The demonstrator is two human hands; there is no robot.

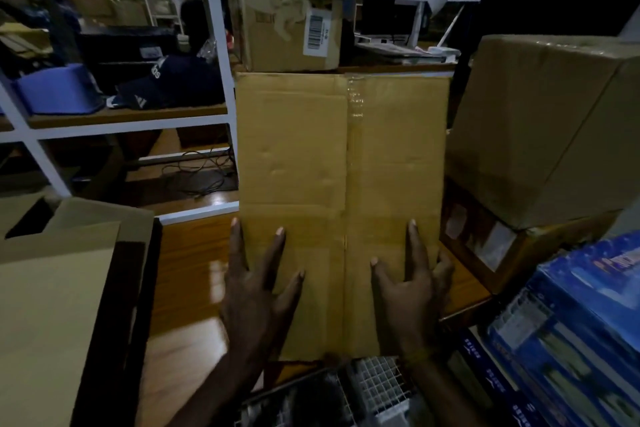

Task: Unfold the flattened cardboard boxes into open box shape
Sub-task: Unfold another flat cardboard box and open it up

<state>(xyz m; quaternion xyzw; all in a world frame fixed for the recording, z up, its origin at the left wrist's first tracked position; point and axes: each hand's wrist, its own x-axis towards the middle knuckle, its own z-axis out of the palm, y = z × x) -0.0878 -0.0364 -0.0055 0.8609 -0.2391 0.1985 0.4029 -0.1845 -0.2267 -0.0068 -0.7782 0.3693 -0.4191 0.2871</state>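
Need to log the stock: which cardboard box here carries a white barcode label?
The worn box on the shelf, directly behind the flattened box under the hands. The big box at right shows none.

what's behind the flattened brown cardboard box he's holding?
Above the flattened brown cardboard box, a worn cardboard carton with a barcode label sits on the white metal shelf. Whatever is directly behind the panel is covered.
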